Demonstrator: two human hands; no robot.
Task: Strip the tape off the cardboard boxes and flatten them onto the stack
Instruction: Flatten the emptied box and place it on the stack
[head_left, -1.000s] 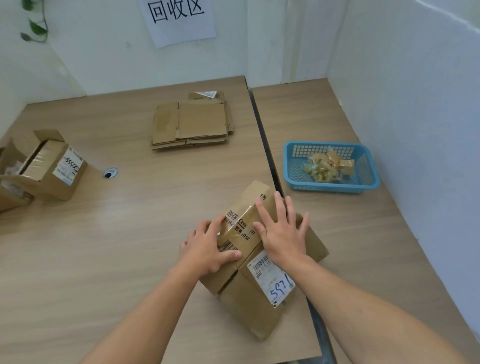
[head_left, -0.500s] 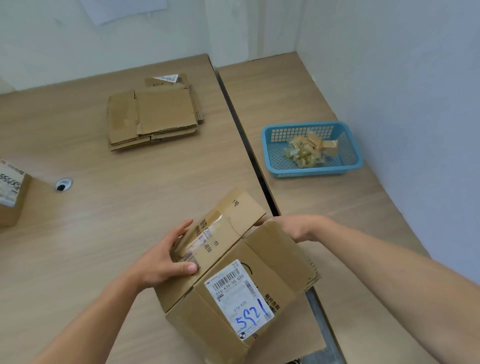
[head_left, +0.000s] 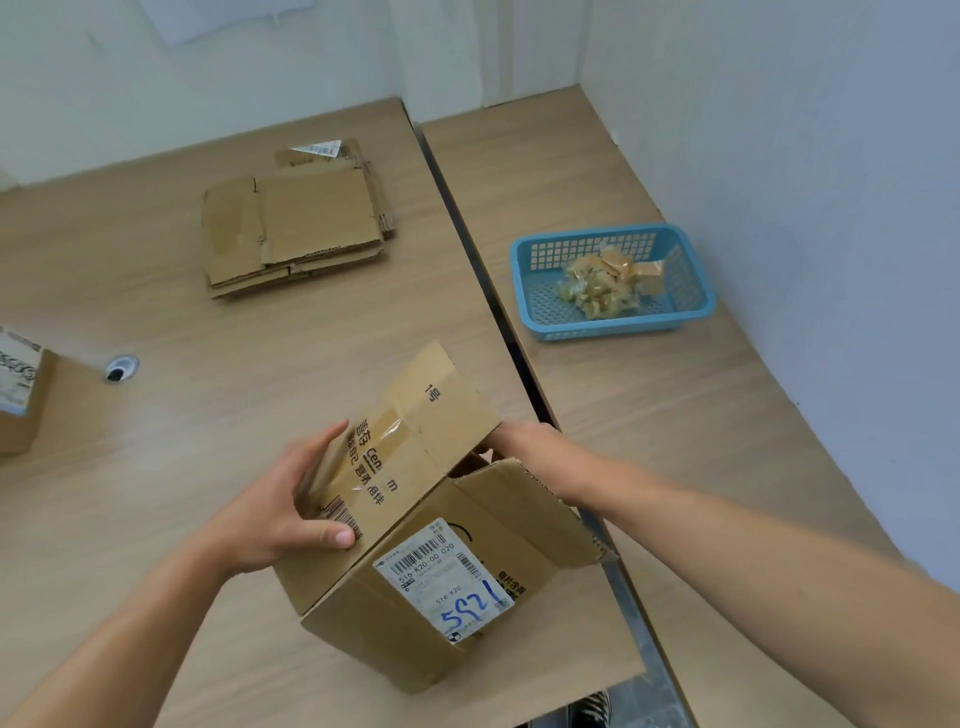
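Brown box (head_left: 374, 623), gripped by the left hand (head_left: 275, 514) at its taped flap (head_left: 410, 441): thumb on top, fingers round the edge. The right hand (head_left: 522, 441) reaches behind the flap, fingers hidden, so its grip cannot be told. The box stands at the near edge of the table (head_left: 156, 467), well apart from the flat stack (head_left: 296, 228).

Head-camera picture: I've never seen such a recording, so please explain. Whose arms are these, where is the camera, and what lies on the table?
No machine here: a person wears one camera on the head, looking down at their own arms. The left hand grips a flap of a brown cardboard box with a white label, clear tape across it; the right hand reaches behind it, fingers hidden. On the wooden tables lie a stack of flattened brown cardboard, a blue plastic basket of crumpled tape scraps, and another brown box at the left edge.
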